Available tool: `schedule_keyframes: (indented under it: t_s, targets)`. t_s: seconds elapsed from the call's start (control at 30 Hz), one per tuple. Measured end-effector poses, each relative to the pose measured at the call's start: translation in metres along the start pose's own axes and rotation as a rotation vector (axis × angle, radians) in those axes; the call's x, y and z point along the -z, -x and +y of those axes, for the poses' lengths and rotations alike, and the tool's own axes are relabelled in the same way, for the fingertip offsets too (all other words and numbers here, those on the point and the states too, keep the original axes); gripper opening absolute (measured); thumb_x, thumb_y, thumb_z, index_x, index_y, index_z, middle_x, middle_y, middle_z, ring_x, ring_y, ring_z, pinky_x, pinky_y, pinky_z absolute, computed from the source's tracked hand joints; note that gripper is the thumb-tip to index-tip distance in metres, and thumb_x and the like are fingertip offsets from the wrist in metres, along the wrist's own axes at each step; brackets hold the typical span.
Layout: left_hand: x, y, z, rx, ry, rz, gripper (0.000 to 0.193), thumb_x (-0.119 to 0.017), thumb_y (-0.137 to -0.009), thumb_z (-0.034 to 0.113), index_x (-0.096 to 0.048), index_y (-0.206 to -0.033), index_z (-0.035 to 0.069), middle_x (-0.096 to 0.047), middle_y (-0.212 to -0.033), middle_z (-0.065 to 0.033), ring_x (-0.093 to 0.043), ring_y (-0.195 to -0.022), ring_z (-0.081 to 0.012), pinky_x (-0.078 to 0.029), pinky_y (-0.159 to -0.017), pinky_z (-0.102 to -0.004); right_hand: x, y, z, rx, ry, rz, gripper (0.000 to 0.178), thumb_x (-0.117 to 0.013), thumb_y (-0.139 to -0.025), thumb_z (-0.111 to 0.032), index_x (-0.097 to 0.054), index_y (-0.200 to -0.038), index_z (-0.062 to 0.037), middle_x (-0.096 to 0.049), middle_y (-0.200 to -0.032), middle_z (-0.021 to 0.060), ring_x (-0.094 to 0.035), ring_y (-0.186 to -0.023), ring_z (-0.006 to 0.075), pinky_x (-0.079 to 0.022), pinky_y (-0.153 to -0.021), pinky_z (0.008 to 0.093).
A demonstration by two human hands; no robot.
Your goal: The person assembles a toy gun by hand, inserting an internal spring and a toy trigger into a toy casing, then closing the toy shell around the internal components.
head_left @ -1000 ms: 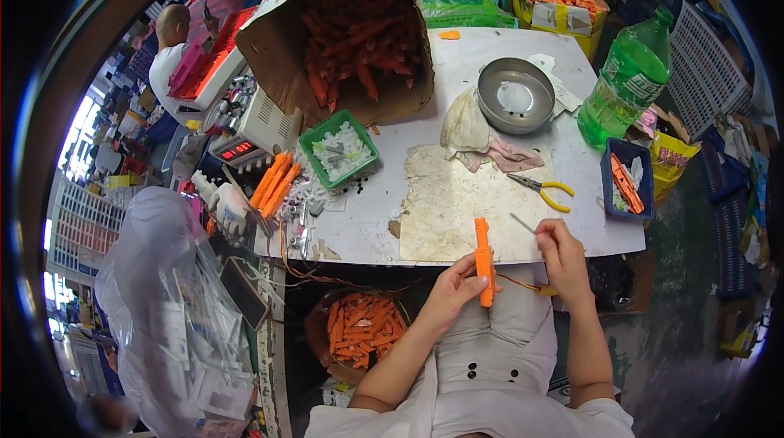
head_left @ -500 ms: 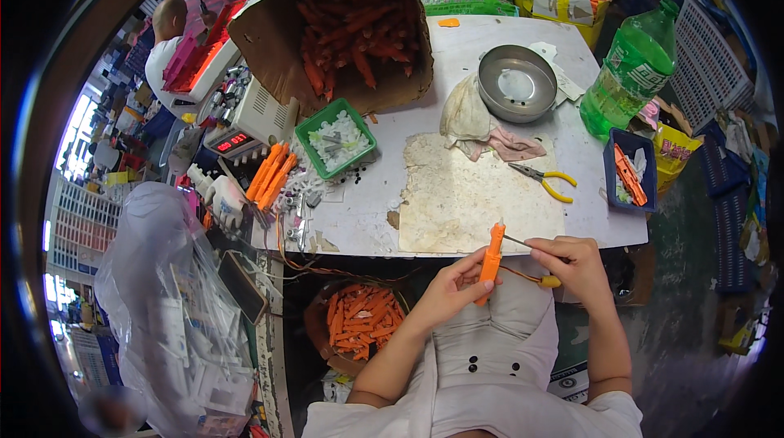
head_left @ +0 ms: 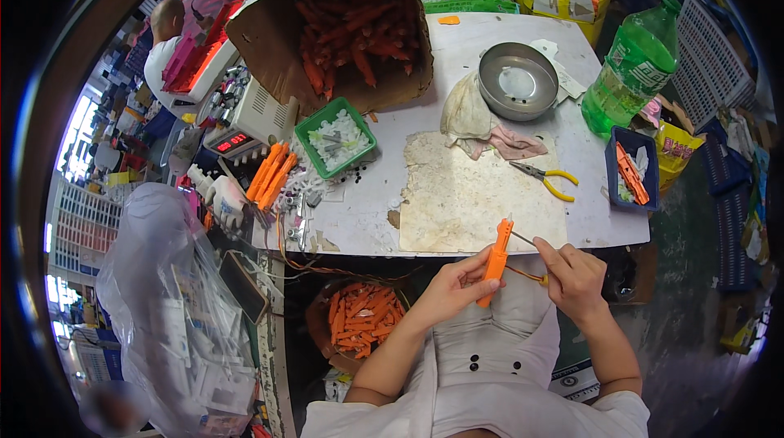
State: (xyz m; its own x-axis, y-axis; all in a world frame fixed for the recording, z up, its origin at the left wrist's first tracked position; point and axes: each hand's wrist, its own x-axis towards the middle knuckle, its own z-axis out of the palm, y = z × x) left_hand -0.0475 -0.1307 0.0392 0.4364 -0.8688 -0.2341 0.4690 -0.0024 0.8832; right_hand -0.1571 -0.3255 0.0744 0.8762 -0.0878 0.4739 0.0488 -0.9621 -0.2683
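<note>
While the left hand (head_left: pixel 460 284) grips the orange piece (head_left: pixel 499 253), the right hand (head_left: pixel 576 279), at its three o'clock, should steady the thin rod (head_left: pixel 524 238) it pinches.

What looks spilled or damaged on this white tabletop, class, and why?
Small whitish pieces lie scattered beside the green plastic basket, as though spilled. The cream rectangular sheet looks damaged: ragged left edge, stained surface.

A green bottle (head_left: pixel 627 71) stands near a metal bowl (head_left: pixel 496 77).
</note>
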Motion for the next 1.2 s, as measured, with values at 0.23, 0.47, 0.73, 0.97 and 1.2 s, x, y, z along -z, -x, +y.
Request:
schedule_keyframes:
  t_s: [0.23,0.47,0.73,0.97,1.2]
  targets:
    - [0.001,-0.003,0.0,0.004,0.032,0.017,0.06,-0.059,-0.091,0.006,-0.031,-0.143,0.002,-0.061,-0.113,-0.0085,-0.058,-0.096,-0.0106,-0.045,-0.081,-0.0233,0.009,-0.003,0.002,-0.419,-0.687,-0.247,0.022,-0.061,-0.083,-0.004,-0.068,-0.105,-0.0033,-0.063,-0.072,0.012,-0.06,-0.06,0.0183,-0.046,-0.057,0.0263]
    - [0.003,-0.003,0.001,0.008,0.012,0.008,0.061,-0.058,-0.091,0.005,-0.03,-0.144,0.002,-0.058,-0.12,-0.0072,-0.058,-0.106,-0.0134,-0.044,-0.089,-0.025,0.021,-0.013,-0.001,-0.485,-0.752,-0.438,0.021,-0.062,-0.085,-0.008,-0.068,-0.105,-0.0027,-0.068,-0.08,0.0143,-0.065,-0.07,0.0191,-0.048,-0.064,0.0261]
    - [0.003,-0.001,-0.001,-0.016,0.023,0.012,0.06,-0.06,-0.09,0.006,-0.033,-0.142,0.001,-0.064,-0.107,-0.0105,-0.056,-0.087,-0.0085,-0.046,-0.073,-0.022,0.018,-0.01,0.009,-0.605,-0.887,-0.528,0.022,-0.064,-0.085,-0.009,-0.068,-0.105,-0.0037,-0.069,-0.086,0.0148,-0.065,-0.071,0.0167,-0.049,-0.067,0.0246]
    - [0.0,-0.002,-0.001,0.038,-0.062,-0.025,0.058,-0.061,-0.089,0.006,-0.035,-0.141,-0.001,-0.063,-0.109,-0.0087,-0.059,-0.098,-0.0111,-0.047,-0.081,-0.0244,0.019,0.01,0.005,-0.263,-0.501,-0.338,0.024,-0.064,-0.079,-0.003,-0.069,-0.102,-0.0032,-0.061,-0.066,0.0059,-0.06,-0.061,0.0215,-0.048,-0.055,0.0295]
    - [-0.003,-0.012,-0.01,0.014,0.036,0.012,0.061,-0.062,-0.089,0.009,-0.033,-0.142,0.0,-0.063,-0.113,-0.0141,-0.06,-0.096,-0.0118,-0.048,-0.084,-0.0255,0.025,0.017,-0.004,-0.119,-0.169,-0.235,0.026,-0.065,-0.077,-0.005,-0.068,-0.102,-0.0095,-0.056,-0.063,0.0081,-0.058,-0.056,0.0237,-0.046,-0.05,0.0325]
